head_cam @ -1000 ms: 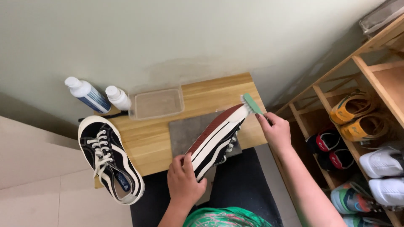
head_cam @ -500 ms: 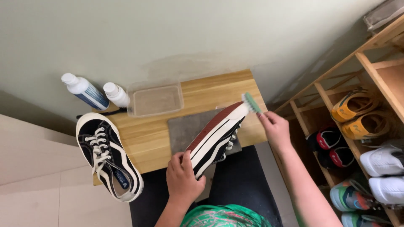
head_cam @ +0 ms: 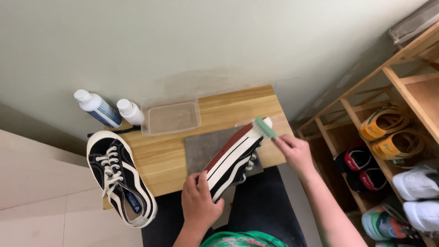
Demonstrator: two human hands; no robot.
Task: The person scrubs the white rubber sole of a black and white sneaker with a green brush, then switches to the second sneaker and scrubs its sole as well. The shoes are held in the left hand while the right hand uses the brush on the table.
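Note:
My left hand [head_cam: 199, 200] grips the heel end of a black sneaker [head_cam: 233, 158] with white stripes, tipped on its side so the red-brown sole faces left. Over a grey cloth [head_cam: 201, 145] on the wooden table [head_cam: 160, 151], the shoe's toe points away from me. My right hand [head_cam: 292, 151] holds a small green brush [head_cam: 264, 128], whose bristles rest on the white toe edge of the shoe. The matching black sneaker [head_cam: 120, 177] lies upright at the table's left edge, laces up.
A clear shallow plastic tray [head_cam: 170, 117] sits at the back of the table, with two white bottles [head_cam: 98, 109] [head_cam: 130, 112] beside it on the left. A wooden shoe rack [head_cam: 393, 137] holding several pairs stands on the right. A pale wall rises behind the table.
The brush has slid a little left and toward me along the shoe's toe edge. My left hand keeps its hold on the heel; the view has shifted slightly.

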